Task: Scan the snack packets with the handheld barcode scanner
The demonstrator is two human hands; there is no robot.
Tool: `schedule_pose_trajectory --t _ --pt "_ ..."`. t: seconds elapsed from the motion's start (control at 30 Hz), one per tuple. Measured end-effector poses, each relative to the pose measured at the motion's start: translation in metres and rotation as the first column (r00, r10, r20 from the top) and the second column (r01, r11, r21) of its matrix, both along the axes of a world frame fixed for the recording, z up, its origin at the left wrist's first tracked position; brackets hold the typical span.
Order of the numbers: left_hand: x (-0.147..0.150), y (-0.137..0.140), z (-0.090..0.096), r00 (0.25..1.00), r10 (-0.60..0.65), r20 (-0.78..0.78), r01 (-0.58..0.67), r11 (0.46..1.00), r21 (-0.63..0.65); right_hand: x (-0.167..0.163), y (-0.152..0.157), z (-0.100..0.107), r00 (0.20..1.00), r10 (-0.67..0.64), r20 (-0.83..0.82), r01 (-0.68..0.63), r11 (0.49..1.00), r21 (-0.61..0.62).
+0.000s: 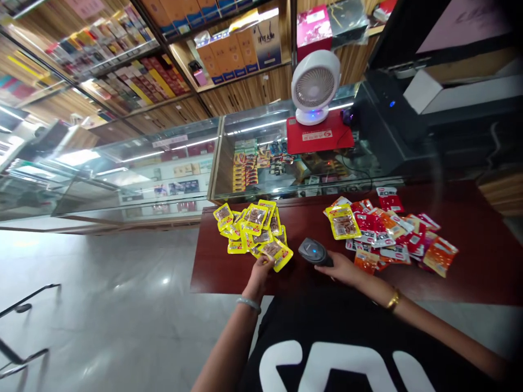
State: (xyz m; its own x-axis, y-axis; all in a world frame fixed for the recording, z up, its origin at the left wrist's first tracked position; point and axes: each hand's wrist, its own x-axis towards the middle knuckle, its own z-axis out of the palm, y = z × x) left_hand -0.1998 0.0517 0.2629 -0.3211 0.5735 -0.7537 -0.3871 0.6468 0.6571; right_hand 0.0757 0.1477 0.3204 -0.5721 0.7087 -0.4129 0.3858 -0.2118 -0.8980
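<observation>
My left hand (pixel 260 272) pinches the near corner of a yellow snack packet (pixel 278 253) at the front of a heap of similar yellow packets (pixel 255 216). In my right hand (pixel 341 268) is a dark grey barcode scanner (pixel 314 251), its head pointing left toward that heap and a small blue light showing on top. Right of the scanner, a single yellow packet (pixel 343 222) lies at the left edge of a pile of red, orange and white packets (pixel 384 228). My right fingers are wrapped around the scanner's handle and partly hidden.
Both piles lie on a dark red-brown desk (pixel 310 204). Behind it stands a glass display counter (pixel 269 182) with a white fan (pixel 315 87) on a red mat (pixel 339 140). A black machine (pixel 392 136) is at the right. Metal legs (pixel 24 359) stand on the floor at left.
</observation>
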Motion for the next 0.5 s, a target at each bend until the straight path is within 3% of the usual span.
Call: schedule_pose_trajectory --t 0.13,0.27,0.37,0.5 --pt "0.018 -0.007 0.0 0.987 -0.138 0.077 0.127 0.983 0.135 -0.001 -0.005 -0.003 0.999 -0.027 0.032 0.028 0.999 -0.031" --pt "0.031 0.006 -0.011 0.936 -0.324 -0.136 0.345 0.92 0.184 0.002 -0.009 -0.006 0.998 -0.023 0.058 0.023 1.0 0.0" --pt "0.035 0.015 -0.015 0.838 -0.443 -0.32 0.505 0.851 0.145 0.004 -0.009 -0.007 0.997 -0.034 0.069 0.031 0.999 0.037" --pt "0.037 0.023 -0.012 0.722 -0.506 -0.472 0.612 0.786 0.092 0.008 -0.007 -0.007 0.995 -0.066 0.072 0.062 0.997 0.056"
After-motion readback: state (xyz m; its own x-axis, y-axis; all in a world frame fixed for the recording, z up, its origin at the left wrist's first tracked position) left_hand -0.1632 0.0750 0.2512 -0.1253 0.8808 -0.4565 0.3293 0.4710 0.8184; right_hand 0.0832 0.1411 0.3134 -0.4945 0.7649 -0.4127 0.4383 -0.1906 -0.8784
